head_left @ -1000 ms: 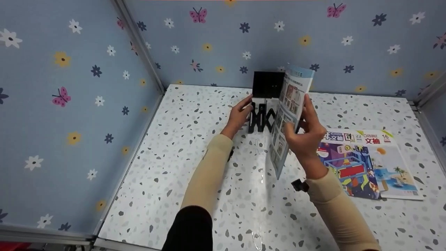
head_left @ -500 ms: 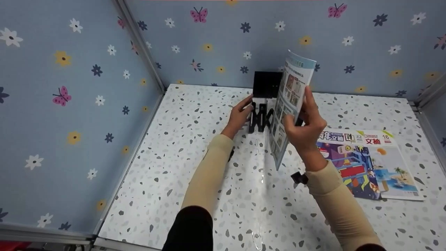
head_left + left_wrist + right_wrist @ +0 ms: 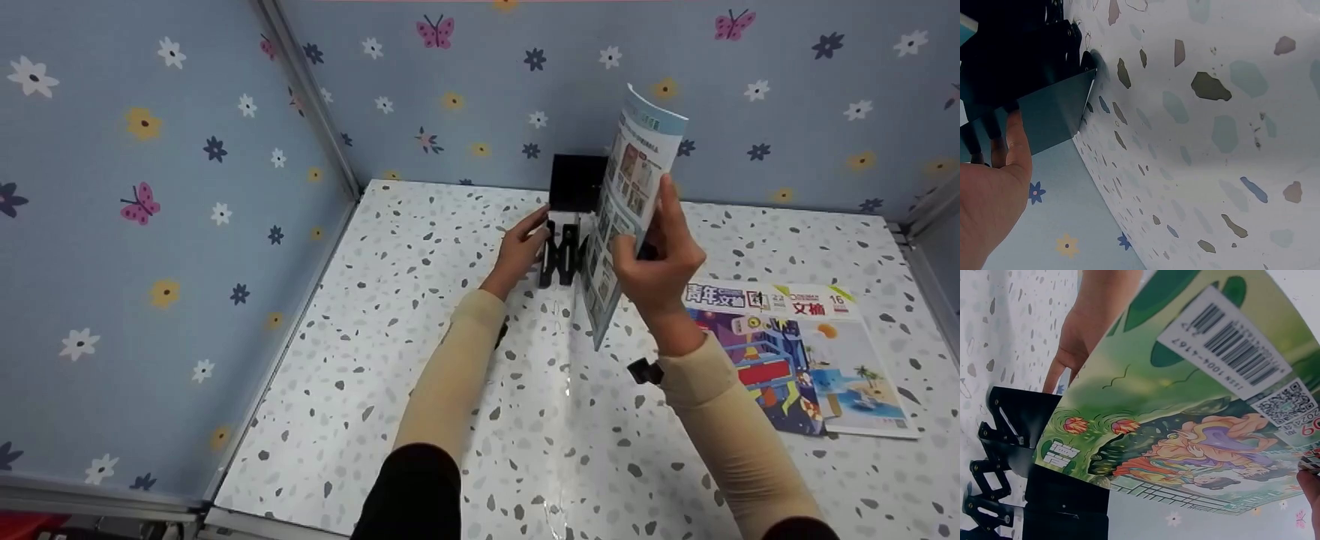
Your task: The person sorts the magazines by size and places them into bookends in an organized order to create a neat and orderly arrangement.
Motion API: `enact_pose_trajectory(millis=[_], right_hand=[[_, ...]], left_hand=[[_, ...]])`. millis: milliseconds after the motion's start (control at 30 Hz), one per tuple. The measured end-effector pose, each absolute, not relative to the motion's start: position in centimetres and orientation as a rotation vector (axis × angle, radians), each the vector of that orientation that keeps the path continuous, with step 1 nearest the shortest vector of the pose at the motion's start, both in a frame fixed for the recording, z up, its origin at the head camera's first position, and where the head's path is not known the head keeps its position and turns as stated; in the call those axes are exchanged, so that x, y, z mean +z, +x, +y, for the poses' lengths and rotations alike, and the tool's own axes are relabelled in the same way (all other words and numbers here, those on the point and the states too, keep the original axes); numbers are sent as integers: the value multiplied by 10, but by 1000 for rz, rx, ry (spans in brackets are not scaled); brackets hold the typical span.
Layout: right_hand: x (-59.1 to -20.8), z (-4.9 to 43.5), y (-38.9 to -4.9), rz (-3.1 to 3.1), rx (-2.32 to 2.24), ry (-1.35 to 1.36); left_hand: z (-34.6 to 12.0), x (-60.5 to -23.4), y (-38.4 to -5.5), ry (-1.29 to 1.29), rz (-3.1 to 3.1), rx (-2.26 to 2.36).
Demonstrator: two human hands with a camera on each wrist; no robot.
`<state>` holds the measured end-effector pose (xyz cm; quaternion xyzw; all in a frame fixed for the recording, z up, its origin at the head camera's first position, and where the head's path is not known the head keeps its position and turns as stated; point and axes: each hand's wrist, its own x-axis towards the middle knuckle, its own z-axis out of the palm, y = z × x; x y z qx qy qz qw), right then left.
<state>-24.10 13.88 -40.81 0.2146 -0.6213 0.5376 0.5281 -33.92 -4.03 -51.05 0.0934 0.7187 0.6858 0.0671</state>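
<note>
In the head view, a black metal expanding book rack [image 3: 577, 184] with folding zigzag links stands near the back wall. My left hand [image 3: 520, 251] rests at its left end, fingertips against the dark end plate [image 3: 1053, 118] in the left wrist view. My right hand [image 3: 664, 262] pinches a thin magazine [image 3: 634, 180] by its right edge, thumb on the near face. The magazine is upright and slightly curved, overlapping the rack's right side and hiding it. In the right wrist view, its green illustrated cover [image 3: 1196, 444] carries a barcode.
Two overlapping magazines lie flat on the right of the speckled white table [image 3: 420, 315]: a purple-covered one [image 3: 765, 367] and a beach-covered one [image 3: 855, 375]. Floral blue panels [image 3: 480, 82] enclose the back and left sides.
My right hand has raised the magazine and moved it a little toward the back wall, covering more of the rack's links. My left hand stays at the rack's left end.
</note>
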Motion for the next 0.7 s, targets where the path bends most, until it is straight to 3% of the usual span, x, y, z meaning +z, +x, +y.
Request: enact_pose_trajectory(millis=[233,600,700], right_hand=[[-404,133,-249,-1429,1267,519],[-394,128,-262,-1412,1178,528],[-392,125,-266,-1408,1153,532]], left_hand=[[-43,-504,-336,302,2163,2013],[-38,-531,-350,265,2203,2068],[-39,-518,-342,249,2201,2060]])
